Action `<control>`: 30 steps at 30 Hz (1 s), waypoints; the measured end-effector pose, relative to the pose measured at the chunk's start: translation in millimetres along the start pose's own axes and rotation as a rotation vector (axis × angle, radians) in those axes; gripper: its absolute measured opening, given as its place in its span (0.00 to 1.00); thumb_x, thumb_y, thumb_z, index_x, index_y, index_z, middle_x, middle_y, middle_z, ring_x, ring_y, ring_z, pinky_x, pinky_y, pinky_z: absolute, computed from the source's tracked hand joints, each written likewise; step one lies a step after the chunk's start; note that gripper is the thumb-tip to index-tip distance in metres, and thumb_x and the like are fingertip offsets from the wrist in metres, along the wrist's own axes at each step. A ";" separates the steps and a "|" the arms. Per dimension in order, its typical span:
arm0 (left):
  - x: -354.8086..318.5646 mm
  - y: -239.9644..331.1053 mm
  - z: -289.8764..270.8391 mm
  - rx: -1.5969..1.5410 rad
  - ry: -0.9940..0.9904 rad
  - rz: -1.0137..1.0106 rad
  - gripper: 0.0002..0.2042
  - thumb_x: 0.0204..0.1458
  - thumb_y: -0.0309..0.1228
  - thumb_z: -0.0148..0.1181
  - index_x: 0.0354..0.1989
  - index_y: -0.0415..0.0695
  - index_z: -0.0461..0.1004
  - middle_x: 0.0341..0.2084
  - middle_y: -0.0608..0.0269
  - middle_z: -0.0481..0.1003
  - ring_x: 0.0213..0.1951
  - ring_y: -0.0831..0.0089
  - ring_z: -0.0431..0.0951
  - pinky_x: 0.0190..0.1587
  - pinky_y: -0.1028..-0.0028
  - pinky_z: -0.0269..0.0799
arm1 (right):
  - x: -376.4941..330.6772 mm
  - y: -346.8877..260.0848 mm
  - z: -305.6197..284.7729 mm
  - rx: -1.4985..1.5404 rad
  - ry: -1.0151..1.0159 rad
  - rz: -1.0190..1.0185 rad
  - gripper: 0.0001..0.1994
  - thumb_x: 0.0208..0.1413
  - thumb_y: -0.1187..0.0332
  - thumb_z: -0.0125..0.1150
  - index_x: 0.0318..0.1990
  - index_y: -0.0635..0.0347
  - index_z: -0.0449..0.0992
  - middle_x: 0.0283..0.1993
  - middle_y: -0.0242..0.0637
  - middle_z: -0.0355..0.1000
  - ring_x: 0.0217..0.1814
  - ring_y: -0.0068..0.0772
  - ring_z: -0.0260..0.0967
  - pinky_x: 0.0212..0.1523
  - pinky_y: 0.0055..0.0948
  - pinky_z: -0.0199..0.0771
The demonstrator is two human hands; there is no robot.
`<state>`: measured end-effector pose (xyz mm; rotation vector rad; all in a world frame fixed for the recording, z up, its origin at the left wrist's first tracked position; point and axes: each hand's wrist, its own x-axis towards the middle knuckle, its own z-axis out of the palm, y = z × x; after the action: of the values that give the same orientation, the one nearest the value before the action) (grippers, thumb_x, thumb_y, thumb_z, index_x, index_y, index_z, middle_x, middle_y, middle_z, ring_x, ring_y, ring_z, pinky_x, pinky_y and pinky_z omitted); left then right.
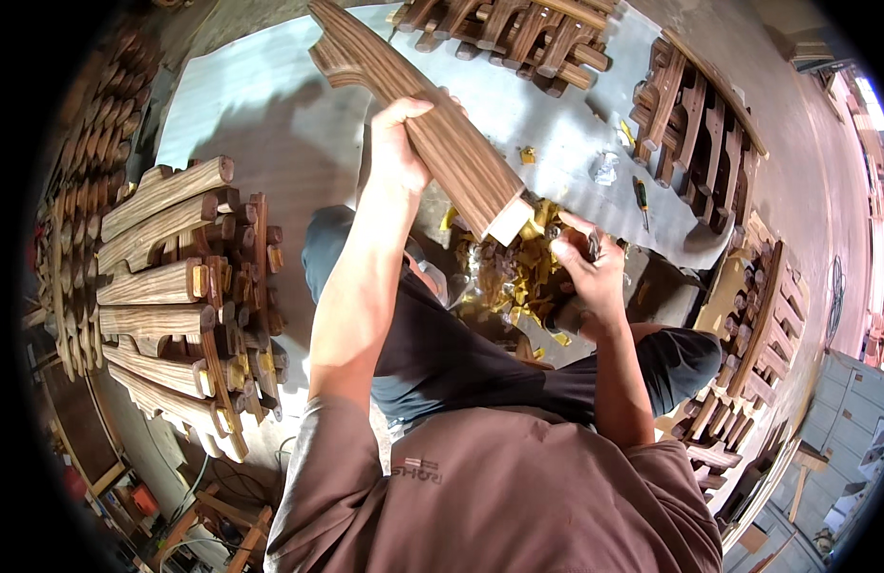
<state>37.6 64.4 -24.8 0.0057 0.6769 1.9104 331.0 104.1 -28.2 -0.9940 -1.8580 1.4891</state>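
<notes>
My left hand (399,148) is wrapped round a long, shaped wooden part (432,129) with striped brown grain, held slanting above the sheet. Its notched, curved end points away to the upper left; the pale, squared end faces my right hand. Close to that end, my right hand (595,267) is closed, with something small and dark between the fingers that I cannot make out. A bit of yellow tape (536,227) shows at the pale end. Beneath both hands lies a heap of crumpled yellow tape scraps (518,277).
Similar wooden parts are stacked at my left (160,320), at the far side (518,33) and at the right (695,124). A screwdriver (641,202) and crumpled clear plastic (606,168) lie on the pale sheet (256,119). More wooden pieces (771,329) stand at the near right.
</notes>
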 end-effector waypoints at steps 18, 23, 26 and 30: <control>-11.0 -19.2 6.9 1.092 0.156 0.486 0.48 0.38 0.22 0.62 0.70 0.36 0.42 0.45 0.41 0.67 0.44 0.49 0.77 0.45 0.60 0.77 | 10.5 133.5 -26.0 -0.864 -0.119 0.267 0.17 0.42 0.56 0.68 0.33 0.60 0.81 0.28 0.46 0.77 0.33 0.47 0.77 0.37 0.40 0.76; -14.3 -28.8 26.3 1.778 0.418 0.458 0.47 0.38 0.25 0.64 0.71 0.40 0.47 0.51 0.38 0.62 0.45 0.45 0.74 0.52 0.59 0.72 | 4.4 126.3 -46.1 -0.893 -0.026 0.163 0.17 0.53 0.56 0.61 0.28 0.63 0.79 0.27 0.52 0.75 0.33 0.55 0.75 0.36 0.44 0.74; -9.2 -27.5 24.2 1.892 0.443 0.569 0.46 0.37 0.24 0.64 0.70 0.42 0.49 0.52 0.38 0.64 0.51 0.42 0.72 0.54 0.56 0.71 | 4.4 116.8 -50.7 -0.886 -0.031 0.233 0.19 0.57 0.55 0.58 0.27 0.64 0.78 0.27 0.56 0.74 0.35 0.59 0.74 0.35 0.47 0.73; -6.0 -32.1 15.7 1.959 0.313 0.631 0.43 0.37 0.24 0.64 0.68 0.42 0.56 0.52 0.42 0.65 0.52 0.45 0.70 0.54 0.57 0.70 | -4.5 113.7 -58.3 -0.851 -0.099 0.324 0.19 0.57 0.53 0.58 0.31 0.64 0.79 0.27 0.55 0.74 0.34 0.57 0.76 0.36 0.45 0.73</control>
<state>72.1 75.3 -24.4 1.2446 2.6711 0.9702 403.2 145.8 -125.1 -1.6831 -2.5626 0.8745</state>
